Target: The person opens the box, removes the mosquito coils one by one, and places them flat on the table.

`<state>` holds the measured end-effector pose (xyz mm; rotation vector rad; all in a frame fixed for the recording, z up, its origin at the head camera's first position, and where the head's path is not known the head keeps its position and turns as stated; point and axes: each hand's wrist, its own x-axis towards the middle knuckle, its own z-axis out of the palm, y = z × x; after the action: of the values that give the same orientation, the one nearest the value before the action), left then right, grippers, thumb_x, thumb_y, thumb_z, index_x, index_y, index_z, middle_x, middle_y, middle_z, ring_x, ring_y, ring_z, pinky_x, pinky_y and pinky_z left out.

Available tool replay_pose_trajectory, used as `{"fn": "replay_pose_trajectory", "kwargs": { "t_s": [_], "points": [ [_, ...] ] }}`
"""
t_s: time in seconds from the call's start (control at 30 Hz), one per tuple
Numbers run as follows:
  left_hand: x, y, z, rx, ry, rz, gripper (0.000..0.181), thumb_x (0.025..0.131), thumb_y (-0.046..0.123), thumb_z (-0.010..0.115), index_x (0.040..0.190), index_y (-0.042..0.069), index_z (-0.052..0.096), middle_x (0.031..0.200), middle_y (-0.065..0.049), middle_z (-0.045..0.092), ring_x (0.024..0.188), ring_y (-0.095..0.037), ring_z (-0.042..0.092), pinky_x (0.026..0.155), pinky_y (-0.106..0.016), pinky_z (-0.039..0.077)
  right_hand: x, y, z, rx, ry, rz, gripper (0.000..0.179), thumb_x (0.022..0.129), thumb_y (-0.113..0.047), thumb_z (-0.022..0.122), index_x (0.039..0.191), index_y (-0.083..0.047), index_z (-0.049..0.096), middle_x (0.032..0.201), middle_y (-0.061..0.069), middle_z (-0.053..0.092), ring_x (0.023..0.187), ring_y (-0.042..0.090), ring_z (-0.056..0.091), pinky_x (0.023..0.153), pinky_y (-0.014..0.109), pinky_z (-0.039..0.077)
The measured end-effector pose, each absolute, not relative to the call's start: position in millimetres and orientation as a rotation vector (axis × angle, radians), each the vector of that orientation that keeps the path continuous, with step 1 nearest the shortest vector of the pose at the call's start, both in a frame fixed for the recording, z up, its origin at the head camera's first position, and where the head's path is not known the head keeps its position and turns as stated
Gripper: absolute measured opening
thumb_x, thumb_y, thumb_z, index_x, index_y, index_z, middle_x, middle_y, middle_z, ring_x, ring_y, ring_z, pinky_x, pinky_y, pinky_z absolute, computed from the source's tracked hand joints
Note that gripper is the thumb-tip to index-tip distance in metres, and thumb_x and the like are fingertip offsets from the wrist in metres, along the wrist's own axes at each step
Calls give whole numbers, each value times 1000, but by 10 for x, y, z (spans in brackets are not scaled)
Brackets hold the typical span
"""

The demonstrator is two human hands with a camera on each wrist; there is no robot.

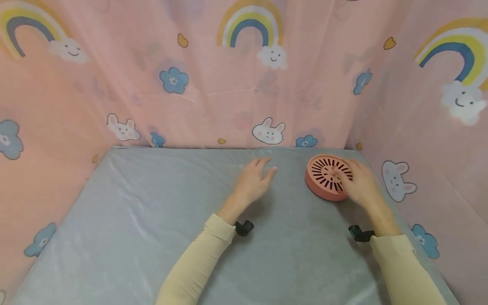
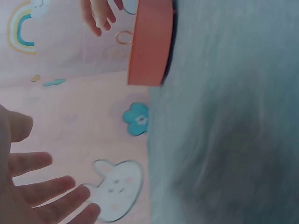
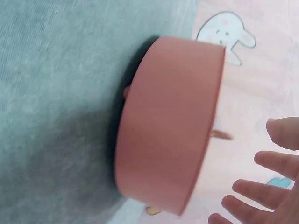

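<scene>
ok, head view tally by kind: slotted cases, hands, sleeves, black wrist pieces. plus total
Pink slotted case: 1
Hands, left hand and right hand: 2
Cream sleeves: 2
Black wrist pieces: 2
Total: 7

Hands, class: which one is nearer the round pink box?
The right hand, just above the pink box; the left hand hovers farther off, over grey cloth.

No text, label, brand or number is legible: small dark marks [image 1: 198,236] on the left sleeve [image 1: 196,264] and right sleeve [image 1: 406,271], both above the grey cloth [image 1: 133,212], and faint marks [image 1: 98,87] on the pink curtain [image 1: 213,106] behind that cloth, prove unreadable.
</scene>
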<state>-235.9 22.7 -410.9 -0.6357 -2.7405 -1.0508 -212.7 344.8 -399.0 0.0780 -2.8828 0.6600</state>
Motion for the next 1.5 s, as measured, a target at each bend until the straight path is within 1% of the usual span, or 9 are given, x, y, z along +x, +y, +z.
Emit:
{"fn": "replay_pose_trajectory", "kwargs": {
  "t_s": [0.1,0.27,0.43,0.5,0.77,0.97,1.13,1.3,1.5],
  "points": [
    [-2368,336,-4168,-569,-2729,-1159,51,108,42,45,149,12,51,149,-11,52,138,-29,48,112,-47,41,-2160,3503,-4043,57,-2881,669,61,107,-36,46,148,9,40,147,35,41,137,56,33,110,71,26],
    [-2403,486,-4273,-510,-2653,-1278,46,107,35,50,145,9,54,145,-12,55,135,-28,51,110,-45,43,-2198,3611,-4166,1,-2897,723,59,108,-33,44,149,8,39,148,37,37,137,57,30,110,72,24],
    [-2462,673,-4360,-495,-2616,-1416,44,107,33,52,143,9,56,140,-12,58,125,-26,58,102,-42,50,-2214,3726,-4271,-82,-2917,778,61,108,-35,42,153,7,34,150,38,33,138,58,28,109,73,24],
    [-2481,755,-4387,-505,-2612,-1503,44,107,33,52,144,9,56,138,-14,58,122,-26,59,99,-41,51,-2218,3769,-4304,-108,-2912,787,62,108,-35,42,153,7,34,149,39,33,137,58,29,109,73,25],
    [-2537,1049,-4512,-534,-2620,-1660,44,107,32,54,144,9,55,136,-17,57,119,-27,60,97,-37,52,-2252,3933,-4398,-143,-2852,999,58,108,-33,45,148,9,41,147,39,38,132,59,38,104,72,34],
    [-2550,1175,-4554,-529,-2628,-1699,46,106,34,56,145,11,55,136,-16,57,118,-25,60,94,-35,54,-2288,3975,-4449,-136,-2813,1119,58,107,-33,49,147,8,43,147,39,38,132,57,38,103,71,35],
    [-2528,1253,-4554,-517,-2656,-1723,47,105,36,57,145,12,55,137,-13,57,118,-23,60,92,-35,54,-2304,3988,-4477,-203,-2802,1226,63,106,-37,52,151,4,40,150,39,34,137,57,32,107,71,31],
    [-2529,1374,-4569,-524,-2652,-1786,43,104,33,60,143,15,58,136,-12,58,114,-21,62,89,-32,54,-2284,3957,-4470,-248,-2766,1288,62,105,-35,54,152,2,39,151,38,34,137,55,33,109,70,30],
    [-2573,1527,-4630,-564,-2614,-1877,44,102,26,64,143,11,58,136,-10,60,116,-19,63,91,-25,53,-2262,3927,-4455,-281,-2747,1312,62,105,-36,54,153,1,39,152,37,32,136,53,34,108,67,32]
  ]
}}
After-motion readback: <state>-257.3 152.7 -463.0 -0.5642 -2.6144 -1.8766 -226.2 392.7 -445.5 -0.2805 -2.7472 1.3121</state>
